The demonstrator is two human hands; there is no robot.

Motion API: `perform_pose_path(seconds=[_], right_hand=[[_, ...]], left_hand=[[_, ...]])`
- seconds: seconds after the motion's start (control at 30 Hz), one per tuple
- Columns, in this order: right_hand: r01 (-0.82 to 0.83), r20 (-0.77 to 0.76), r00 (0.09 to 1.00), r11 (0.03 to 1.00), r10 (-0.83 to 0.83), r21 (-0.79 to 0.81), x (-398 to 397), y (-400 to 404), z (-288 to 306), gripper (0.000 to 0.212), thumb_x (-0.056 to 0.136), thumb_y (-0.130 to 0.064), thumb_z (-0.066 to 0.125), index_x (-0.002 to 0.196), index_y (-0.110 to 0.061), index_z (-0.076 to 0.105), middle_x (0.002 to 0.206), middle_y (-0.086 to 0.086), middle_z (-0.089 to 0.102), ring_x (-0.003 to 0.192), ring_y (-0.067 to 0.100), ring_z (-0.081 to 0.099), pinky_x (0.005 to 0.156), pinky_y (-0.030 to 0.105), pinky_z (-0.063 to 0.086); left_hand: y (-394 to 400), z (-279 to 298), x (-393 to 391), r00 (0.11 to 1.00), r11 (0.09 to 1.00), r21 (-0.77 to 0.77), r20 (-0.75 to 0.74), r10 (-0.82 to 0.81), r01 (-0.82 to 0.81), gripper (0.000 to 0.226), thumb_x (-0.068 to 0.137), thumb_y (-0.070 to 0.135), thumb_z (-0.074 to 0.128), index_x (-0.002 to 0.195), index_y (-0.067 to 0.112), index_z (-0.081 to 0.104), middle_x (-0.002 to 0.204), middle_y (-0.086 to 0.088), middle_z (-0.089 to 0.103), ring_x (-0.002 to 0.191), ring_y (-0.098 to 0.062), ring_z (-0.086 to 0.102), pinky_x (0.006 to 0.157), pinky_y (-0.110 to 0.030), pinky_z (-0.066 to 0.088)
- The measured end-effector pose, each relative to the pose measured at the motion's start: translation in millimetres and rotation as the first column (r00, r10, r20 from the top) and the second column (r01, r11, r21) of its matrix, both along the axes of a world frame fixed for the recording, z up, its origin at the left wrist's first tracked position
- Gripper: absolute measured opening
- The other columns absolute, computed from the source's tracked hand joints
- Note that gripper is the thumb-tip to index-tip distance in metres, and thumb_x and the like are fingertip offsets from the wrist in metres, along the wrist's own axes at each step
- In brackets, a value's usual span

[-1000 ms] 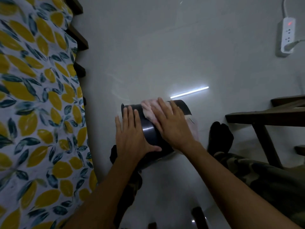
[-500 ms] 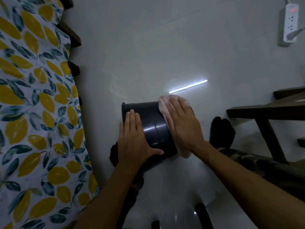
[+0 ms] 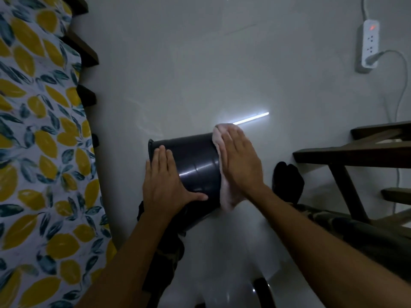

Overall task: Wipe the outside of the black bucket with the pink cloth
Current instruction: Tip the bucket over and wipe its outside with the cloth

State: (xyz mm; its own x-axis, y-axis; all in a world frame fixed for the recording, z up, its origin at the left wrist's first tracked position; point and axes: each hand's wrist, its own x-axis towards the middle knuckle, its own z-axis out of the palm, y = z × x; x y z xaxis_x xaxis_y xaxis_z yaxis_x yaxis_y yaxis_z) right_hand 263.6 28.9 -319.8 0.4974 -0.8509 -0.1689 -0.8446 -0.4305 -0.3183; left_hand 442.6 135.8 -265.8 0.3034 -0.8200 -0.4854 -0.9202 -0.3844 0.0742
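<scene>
Leaf-print bedsheet point(image 3: 40, 152), white power strip point(image 3: 369, 45), dark wooden furniture point(image 3: 355, 156).

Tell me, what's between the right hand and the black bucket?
The pink cloth lies there, pressed flat by the right hand against the black bucket, as the head view shows.

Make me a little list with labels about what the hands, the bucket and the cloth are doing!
bucket: black bucket lying on its side on the floor
left hand: left hand flat on the bucket, steadying it
right hand: right hand pressing the cloth on the bucket's right end
cloth: pink cloth under the right hand
nearby: leaf-print fabric, power strip, wooden furniture
</scene>
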Motion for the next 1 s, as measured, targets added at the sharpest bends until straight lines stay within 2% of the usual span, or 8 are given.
perform_pose_path(seconds=[0.1, 0.23, 0.37, 0.47, 0.6, 0.7, 0.87, 1.0], right_hand=[[-0.149, -0.061, 0.987, 0.988, 0.147, -0.026, -7.5, 76.5, 4.4, 0.068, 0.104, -0.021, 0.038, 0.165, -0.003, 0.014, 0.173, 0.024, 0.008, 0.16, 0.043, 0.012, 0.128, 0.056, 0.02], [-0.31, 0.09, 0.945, 0.95, 0.313, -0.047, 20.4, 65.6, 8.9, 0.069, 0.101, -0.03, 0.056, 0.161, -0.007, 0.032, 0.169, 0.017, 0.03, 0.156, 0.035, 0.029, 0.128, 0.05, 0.026], [0.114, 0.065, 0.991, 0.993, -0.115, 0.021, 40.3, -22.8, -2.3, 0.033, 0.107, -0.029, 0.043, 0.133, -0.015, 0.057, 0.134, 0.006, 0.062, 0.126, 0.024, 0.058, 0.112, 0.039, 0.045], [0.25, 0.076, 0.965, 0.968, -0.25, 0.013, 29.3, -14.5, -9.3, 0.041, 0.107, -0.032, 0.042, 0.141, -0.014, 0.056, 0.146, 0.006, 0.058, 0.141, 0.023, 0.049, 0.12, 0.04, 0.039], [0.269, 0.184, 0.949, 0.962, -0.257, -0.045, 20.3, 22.5, -5.9, 0.044, 0.107, -0.028, 0.044, 0.147, -0.011, 0.053, 0.151, 0.009, 0.057, 0.144, 0.025, 0.048, 0.121, 0.042, 0.039], [0.346, 0.16, 0.927, 0.938, -0.339, -0.018, 26.4, 27.6, -9.1, 0.045, 0.11, -0.033, 0.037, 0.145, -0.013, 0.056, 0.149, 0.006, 0.059, 0.144, 0.022, 0.049, 0.122, 0.038, 0.037], [0.245, 0.18, 0.955, 0.969, -0.235, -0.035, 40.5, 41.9, -5.5, 0.048, 0.113, -0.031, 0.035, 0.152, -0.007, 0.048, 0.158, 0.014, 0.05, 0.15, 0.028, 0.042, 0.124, 0.045, 0.033], [-0.156, 0.206, 0.964, 0.984, 0.171, -0.088, 60.0, 124.0, -7.2, 0.053, 0.111, -0.026, 0.041, 0.16, -0.008, 0.036, 0.168, 0.018, 0.034, 0.158, 0.036, 0.026, 0.127, 0.052, 0.025]], left_hand=[[-11.6, -1.4, 8.1, 1.0, 0.998, 0.052, 0.008, -0.03, 0.029, 0.167, 0.039, 0.106, 0.047, 0.158, -0.001, -0.002, 0.168, -0.02, -0.005, 0.156, -0.031, -0.002, 0.126, -0.05, 0.005], [-2.6, 0.0, 4.0, 0.997, 0.996, 0.045, 0.014, -0.077, 0.076, 0.161, 0.044, 0.105, 0.04, 0.158, 0.0, -0.005, 0.167, -0.022, -0.006, 0.155, -0.033, -0.004, 0.125, -0.052, 0.005], [-0.7, 2.3, 1.4, 0.997, 0.997, -0.005, 0.008, -0.074, 0.074, 0.164, 0.042, 0.109, 0.036, 0.158, -0.002, 0.005, 0.167, -0.022, 0.002, 0.155, -0.035, 0.005, 0.124, -0.051, 0.006], [-23.1, 4.9, 17.1, 0.993, 0.995, 0.008, -0.068, -0.094, 0.095, 0.16, 0.045, 0.108, 0.041, 0.158, 0.0, 0.006, 0.168, -0.02, 0.004, 0.155, -0.032, 0.006, 0.125, -0.05, 0.008], [-45.5, 1.7, 27.3, 0.972, 0.987, -0.162, -0.235, -0.017, -0.022, 0.09, 0.078, 0.079, 0.059, 0.136, 0.01, 0.05, 0.143, -0.011, 0.052, 0.134, -0.027, 0.045, 0.106, -0.036, 0.04], [-46.5, -8.3, 24.9, 0.983, 0.957, -0.283, -0.181, 0.014, -0.066, 0.063, 0.095, 0.053, 0.059, 0.138, 0.007, 0.056, 0.145, -0.011, 0.055, 0.137, -0.025, 0.045, 0.111, -0.035, 0.036], [-66.4, -18.3, 30.5, 0.978, 0.951, -0.279, -0.193, 0.083, -0.135, 0.051, 0.095, 0.046, 0.063, 0.122, 0.003, 0.065, 0.126, -0.015, 0.064, 0.121, -0.03, 0.055, 0.105, -0.043, 0.044], [-81.3, -24.8, 38.6, 0.937, 0.939, -0.219, -0.287, 0.197, -0.264, 0.053, 0.097, 0.041, 0.061, 0.136, 0.006, 0.06, 0.144, -0.015, 0.057, 0.134, -0.03, 0.051, 0.112, -0.047, 0.042]])
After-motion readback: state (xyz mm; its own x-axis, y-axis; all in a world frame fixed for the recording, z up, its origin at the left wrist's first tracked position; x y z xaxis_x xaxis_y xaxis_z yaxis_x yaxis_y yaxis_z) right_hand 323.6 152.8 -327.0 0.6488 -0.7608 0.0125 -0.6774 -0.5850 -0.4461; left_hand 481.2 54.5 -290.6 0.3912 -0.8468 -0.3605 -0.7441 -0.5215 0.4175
